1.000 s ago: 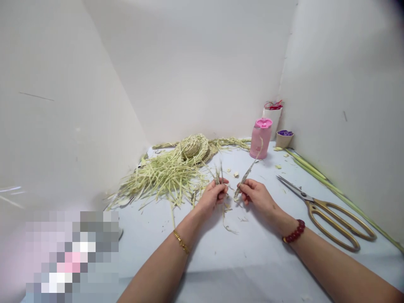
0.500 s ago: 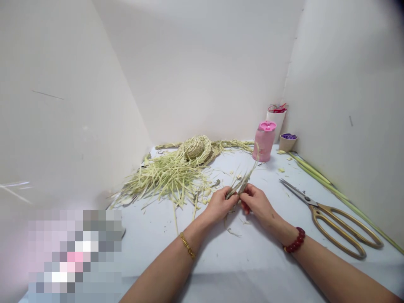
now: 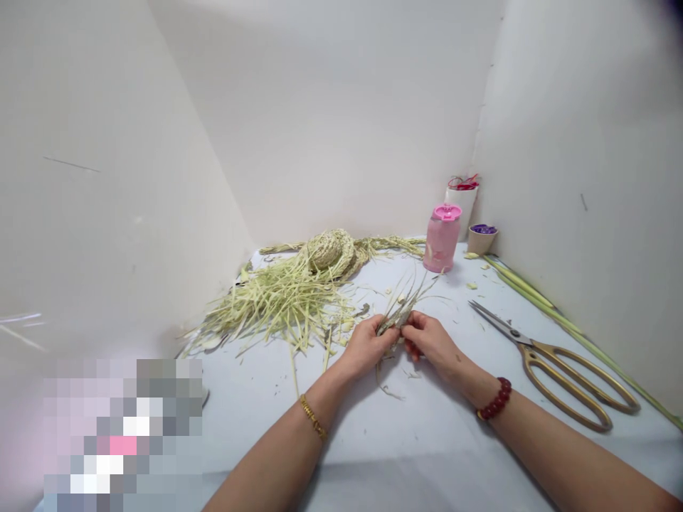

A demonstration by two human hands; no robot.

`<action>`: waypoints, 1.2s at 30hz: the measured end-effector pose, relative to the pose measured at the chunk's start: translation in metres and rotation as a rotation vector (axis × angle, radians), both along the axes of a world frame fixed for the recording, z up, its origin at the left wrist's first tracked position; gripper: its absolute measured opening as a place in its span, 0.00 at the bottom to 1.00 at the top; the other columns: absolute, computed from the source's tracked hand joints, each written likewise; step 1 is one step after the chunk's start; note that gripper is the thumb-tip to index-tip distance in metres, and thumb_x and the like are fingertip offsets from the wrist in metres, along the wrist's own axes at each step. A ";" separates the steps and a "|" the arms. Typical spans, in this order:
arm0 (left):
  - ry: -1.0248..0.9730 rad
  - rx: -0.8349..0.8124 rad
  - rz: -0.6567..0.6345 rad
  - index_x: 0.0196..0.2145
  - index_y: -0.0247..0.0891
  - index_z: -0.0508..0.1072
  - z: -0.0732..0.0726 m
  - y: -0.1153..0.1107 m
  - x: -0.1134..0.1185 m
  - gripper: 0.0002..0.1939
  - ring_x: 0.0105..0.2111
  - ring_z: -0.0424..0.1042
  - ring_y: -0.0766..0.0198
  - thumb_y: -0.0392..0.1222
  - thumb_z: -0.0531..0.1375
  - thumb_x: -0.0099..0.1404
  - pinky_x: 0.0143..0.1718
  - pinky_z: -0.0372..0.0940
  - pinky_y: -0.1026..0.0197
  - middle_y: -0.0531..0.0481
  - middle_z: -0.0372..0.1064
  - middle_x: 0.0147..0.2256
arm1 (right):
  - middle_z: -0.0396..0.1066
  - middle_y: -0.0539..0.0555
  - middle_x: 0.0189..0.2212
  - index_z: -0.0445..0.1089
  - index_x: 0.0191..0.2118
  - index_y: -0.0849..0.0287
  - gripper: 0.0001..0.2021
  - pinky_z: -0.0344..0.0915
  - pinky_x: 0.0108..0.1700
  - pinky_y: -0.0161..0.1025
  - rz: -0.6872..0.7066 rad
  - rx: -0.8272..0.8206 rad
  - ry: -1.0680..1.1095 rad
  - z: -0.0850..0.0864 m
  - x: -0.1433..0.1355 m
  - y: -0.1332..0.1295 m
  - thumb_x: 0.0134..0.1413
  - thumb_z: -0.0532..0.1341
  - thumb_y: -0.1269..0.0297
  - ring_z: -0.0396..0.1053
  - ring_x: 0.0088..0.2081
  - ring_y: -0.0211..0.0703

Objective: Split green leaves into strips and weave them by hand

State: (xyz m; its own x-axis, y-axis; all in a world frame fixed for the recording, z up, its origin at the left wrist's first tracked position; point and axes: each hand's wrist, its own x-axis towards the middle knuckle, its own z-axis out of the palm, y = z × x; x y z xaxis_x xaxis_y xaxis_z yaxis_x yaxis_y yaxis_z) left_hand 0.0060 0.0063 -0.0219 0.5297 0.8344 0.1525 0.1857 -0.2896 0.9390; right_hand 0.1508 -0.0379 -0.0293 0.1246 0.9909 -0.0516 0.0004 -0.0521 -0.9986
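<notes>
Between my hands is a small bundle of dry grass strands point(image 3: 401, 310), its loose ends fanning out toward the pink bottle. My left hand point(image 3: 371, 346) is closed on the bundle, thumb along its near side. Close against it, my right hand point(image 3: 431, 343) pinches at the bundle's right side, its fingertips partly hidden. A few thin strands hang below my hands over the white cloth. Beyond them to the left lies a loose heap of pale green straw point(image 3: 282, 302), with a woven straw coil point(image 3: 326, 249) behind it.
Large scissors point(image 3: 538, 355) with gold handles lie at right. Long green stalks point(image 3: 555, 313) run along the right wall. A pink bottle point(image 3: 442, 242), a white cup point(image 3: 463, 199) and a small tan cup point(image 3: 480, 242) stand at back right. A blurred-out patch covers the lower left.
The strands' tips have spread apart above my hands, and a longer strand no longer stands up by the bottle. Both hands stay in nearly the same place; the view has shifted slightly.
</notes>
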 end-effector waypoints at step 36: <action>-0.405 -0.748 -0.188 0.37 0.34 0.66 0.014 -0.008 -0.005 0.13 0.43 0.74 0.55 0.43 0.64 0.59 0.41 0.68 0.55 0.35 0.71 0.46 | 0.68 0.48 0.25 0.66 0.28 0.59 0.07 0.62 0.22 0.27 -0.249 0.173 0.610 0.016 0.056 0.014 0.42 0.65 0.68 0.66 0.24 0.32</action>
State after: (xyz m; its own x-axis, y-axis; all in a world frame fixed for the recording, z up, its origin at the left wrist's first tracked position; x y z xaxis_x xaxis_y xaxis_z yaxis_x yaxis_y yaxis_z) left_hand 0.0008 -0.0016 -0.0079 0.6924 0.6948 -0.1943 -0.1927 0.4377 0.8782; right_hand 0.2063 -0.0242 -0.0134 0.3492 0.9366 -0.0288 -0.5567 0.1827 -0.8103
